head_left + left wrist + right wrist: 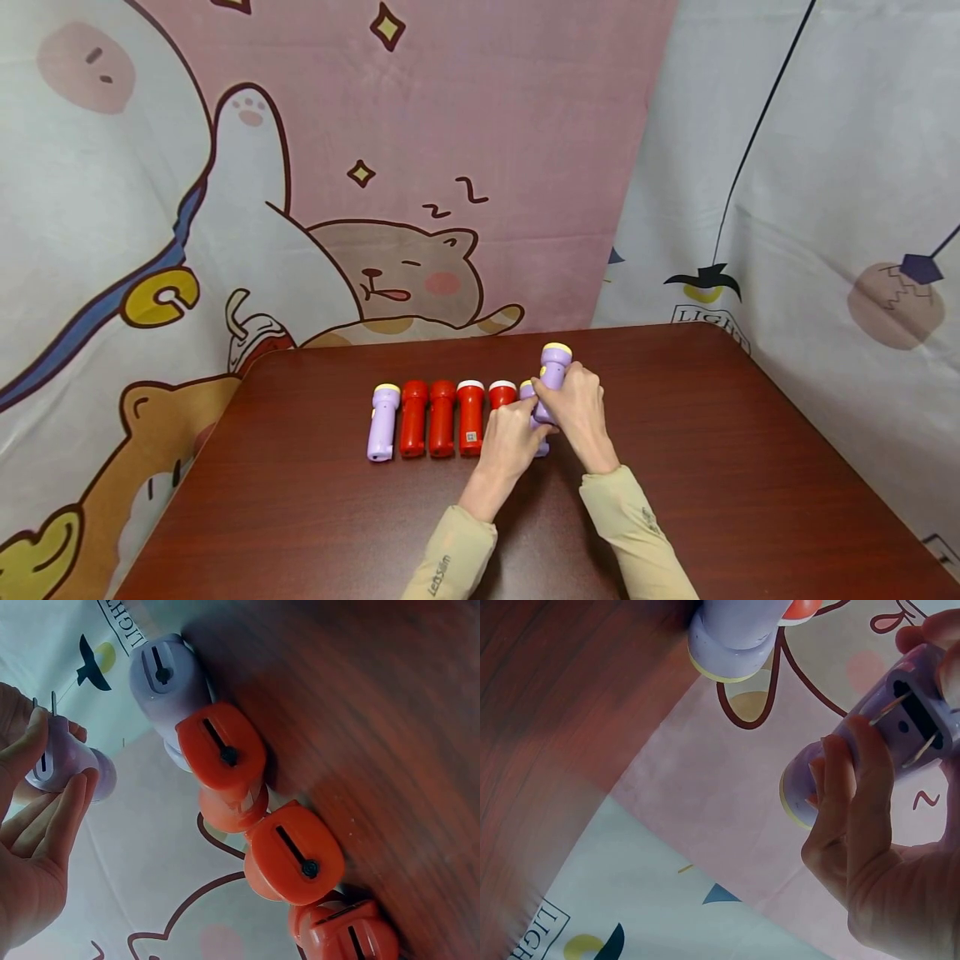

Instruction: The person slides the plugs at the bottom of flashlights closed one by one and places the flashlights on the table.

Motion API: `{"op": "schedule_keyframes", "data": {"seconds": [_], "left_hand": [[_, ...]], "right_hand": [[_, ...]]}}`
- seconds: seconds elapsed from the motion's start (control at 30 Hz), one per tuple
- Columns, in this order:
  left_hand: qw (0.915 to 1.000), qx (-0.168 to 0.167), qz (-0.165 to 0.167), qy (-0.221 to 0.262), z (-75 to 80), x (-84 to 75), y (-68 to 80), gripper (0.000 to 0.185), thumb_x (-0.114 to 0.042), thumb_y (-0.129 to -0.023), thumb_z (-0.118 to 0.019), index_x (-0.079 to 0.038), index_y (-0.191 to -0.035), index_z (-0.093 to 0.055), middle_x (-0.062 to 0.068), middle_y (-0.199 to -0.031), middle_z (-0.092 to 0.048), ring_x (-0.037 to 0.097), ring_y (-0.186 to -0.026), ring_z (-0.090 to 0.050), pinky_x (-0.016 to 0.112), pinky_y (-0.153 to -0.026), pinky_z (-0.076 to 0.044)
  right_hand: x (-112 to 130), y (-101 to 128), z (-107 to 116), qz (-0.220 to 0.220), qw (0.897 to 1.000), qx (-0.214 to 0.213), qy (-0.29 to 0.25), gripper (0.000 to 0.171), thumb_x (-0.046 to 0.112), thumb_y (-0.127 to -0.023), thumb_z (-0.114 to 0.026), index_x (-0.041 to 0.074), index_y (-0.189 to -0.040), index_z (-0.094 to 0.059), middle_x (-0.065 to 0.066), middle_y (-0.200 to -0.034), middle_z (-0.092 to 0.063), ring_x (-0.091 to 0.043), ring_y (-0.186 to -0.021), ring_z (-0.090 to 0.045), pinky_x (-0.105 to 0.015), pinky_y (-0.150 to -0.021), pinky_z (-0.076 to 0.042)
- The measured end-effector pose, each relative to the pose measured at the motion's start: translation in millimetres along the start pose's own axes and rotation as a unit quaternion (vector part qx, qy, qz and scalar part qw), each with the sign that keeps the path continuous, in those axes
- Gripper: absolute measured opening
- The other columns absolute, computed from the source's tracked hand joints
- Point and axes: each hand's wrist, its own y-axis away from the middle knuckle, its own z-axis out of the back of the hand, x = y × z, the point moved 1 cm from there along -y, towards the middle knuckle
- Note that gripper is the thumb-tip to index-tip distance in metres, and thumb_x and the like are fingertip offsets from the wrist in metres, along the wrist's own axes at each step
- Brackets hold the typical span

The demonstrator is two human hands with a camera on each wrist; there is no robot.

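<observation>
A lilac flashlight (553, 367) with a yellow-rimmed head is held above the table, head pointing away. My right hand (581, 408) grips its body from the right. With thumb and fingers, my left hand (512, 437) holds the tail end. Two metal plug prongs (922, 748) stand out from the flashlight's side in the right wrist view. Beneath the hands lies another lilac flashlight (542, 451), partly hidden. Beside it is a white-rimmed red flashlight (502, 395), its lower part covered by my left hand.
The row of flashlights continues leftward on the brown table (300, 500): a white-rimmed red flashlight (470, 417), two all-red ones and a lilac flashlight (383, 423) at the left end. A cartoon-printed cloth (525, 167) hangs behind the table.
</observation>
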Motion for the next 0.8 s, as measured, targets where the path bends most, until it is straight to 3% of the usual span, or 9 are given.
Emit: {"op": "schedule_keyframes", "data": {"seconds": [0.8], "left_hand": [[0.9999,-0.013,-0.006,-0.007,-2.2,3.7,1.0,0.031,-0.027,-0.065,-0.086,-0.007,-0.082,-0.069,0.006,-0.068,-0.07,0.019,-0.061,-0.067,0.025,-0.056,-0.051]], "right_hand": [[4.2,1.5,-0.1,0.002,1.0,0.009,0.005,0.045,0.033,-0.074,-0.076,-0.007,-0.083,-0.057,-0.02,-0.074,-0.062,-0.036,-0.063,-0.064,-0.042,-0.056,-0.053]]}}
